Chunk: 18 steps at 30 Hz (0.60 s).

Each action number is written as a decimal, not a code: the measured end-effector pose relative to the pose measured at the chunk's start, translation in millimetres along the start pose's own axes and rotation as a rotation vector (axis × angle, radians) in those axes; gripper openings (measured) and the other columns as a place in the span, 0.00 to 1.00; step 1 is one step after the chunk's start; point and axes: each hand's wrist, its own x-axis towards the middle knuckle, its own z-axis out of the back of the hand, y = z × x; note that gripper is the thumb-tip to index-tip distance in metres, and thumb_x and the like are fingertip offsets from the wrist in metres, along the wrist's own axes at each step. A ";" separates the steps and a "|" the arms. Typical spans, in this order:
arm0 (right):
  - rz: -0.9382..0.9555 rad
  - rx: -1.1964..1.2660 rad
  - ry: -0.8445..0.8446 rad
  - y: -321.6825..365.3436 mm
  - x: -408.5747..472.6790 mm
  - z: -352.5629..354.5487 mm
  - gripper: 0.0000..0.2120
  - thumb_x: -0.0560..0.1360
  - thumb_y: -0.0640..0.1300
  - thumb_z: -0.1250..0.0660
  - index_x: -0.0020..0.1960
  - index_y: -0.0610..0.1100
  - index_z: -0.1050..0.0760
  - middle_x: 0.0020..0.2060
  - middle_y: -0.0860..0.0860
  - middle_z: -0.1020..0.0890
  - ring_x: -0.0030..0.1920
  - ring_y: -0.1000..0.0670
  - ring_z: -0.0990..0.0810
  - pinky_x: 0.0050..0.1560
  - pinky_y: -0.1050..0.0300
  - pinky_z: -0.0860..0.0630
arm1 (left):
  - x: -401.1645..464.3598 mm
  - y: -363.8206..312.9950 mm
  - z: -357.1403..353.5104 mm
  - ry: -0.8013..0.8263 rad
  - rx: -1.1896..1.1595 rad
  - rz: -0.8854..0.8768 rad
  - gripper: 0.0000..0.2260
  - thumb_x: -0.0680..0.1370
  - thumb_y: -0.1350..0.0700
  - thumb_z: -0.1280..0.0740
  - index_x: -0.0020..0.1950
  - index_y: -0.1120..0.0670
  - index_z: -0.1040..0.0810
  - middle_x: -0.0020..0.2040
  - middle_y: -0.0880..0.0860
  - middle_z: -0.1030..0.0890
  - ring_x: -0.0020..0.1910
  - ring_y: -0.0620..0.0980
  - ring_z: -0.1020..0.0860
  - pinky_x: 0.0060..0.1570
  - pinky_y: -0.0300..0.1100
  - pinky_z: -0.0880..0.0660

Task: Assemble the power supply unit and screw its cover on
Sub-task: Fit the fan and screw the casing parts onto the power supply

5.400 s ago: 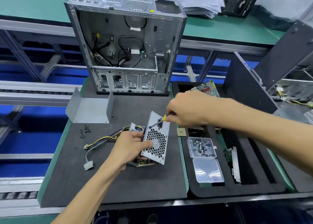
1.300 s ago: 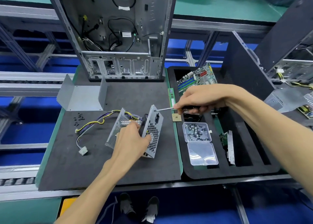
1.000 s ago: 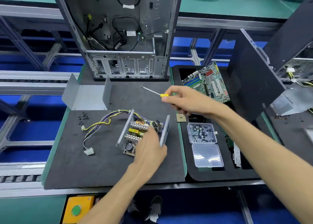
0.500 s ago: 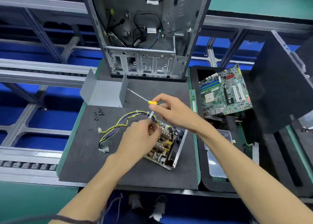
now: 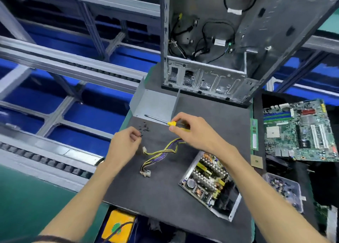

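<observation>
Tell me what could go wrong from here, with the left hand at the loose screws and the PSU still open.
1. The left hand pinches at small black screws lying loose on the mat; one could roll off the nearby edge.
2. The screwdriver in the right hand hovers over the wire harness and might snag it, tugging the open power supply.

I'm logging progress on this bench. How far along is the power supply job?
Early. The power supply lies open on the mat, circuit board exposed, wires trailing out. The cover sits apart by the computer case. In hand: the right hand holds the screwdriver; the left hand reaches the loose screws. Left: fitting and screwing the cover.
</observation>
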 end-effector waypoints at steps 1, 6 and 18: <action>-0.010 -0.034 0.003 -0.8 5.0 -3.2 0.05 0.78 0.59 0.32 0.49 0.59 0.26 0.33 0.71 0.23 0.34 0.64 0.26 0.40 0.56 0.31 | 3.6 3.8 -3.4 0.004 0.016 -0.002 0.06 0.76 0.59 0.28 0.43 0.47 0.21 0.37 0.45 0.19 0.37 0.44 0.21 0.42 0.43 0.22; -0.029 -0.167 0.010 -3.5 22.3 -14.2 0.06 0.78 0.63 0.35 0.49 0.63 0.28 0.31 0.68 0.23 0.36 0.64 0.24 0.34 0.60 0.33 | 21.1 11.9 -15.1 0.017 0.113 -0.055 0.02 0.76 0.57 0.28 0.48 0.51 0.20 0.37 0.44 0.22 0.39 0.49 0.22 0.41 0.47 0.22; -0.078 -0.159 0.004 -7.8 31.1 -18.3 0.07 0.78 0.62 0.35 0.51 0.61 0.26 0.44 0.59 0.18 0.46 0.55 0.21 0.41 0.56 0.27 | 28.3 11.8 -16.8 -0.032 0.171 -0.195 0.03 0.75 0.58 0.30 0.44 0.50 0.21 0.40 0.44 0.23 0.38 0.45 0.24 0.35 0.39 0.32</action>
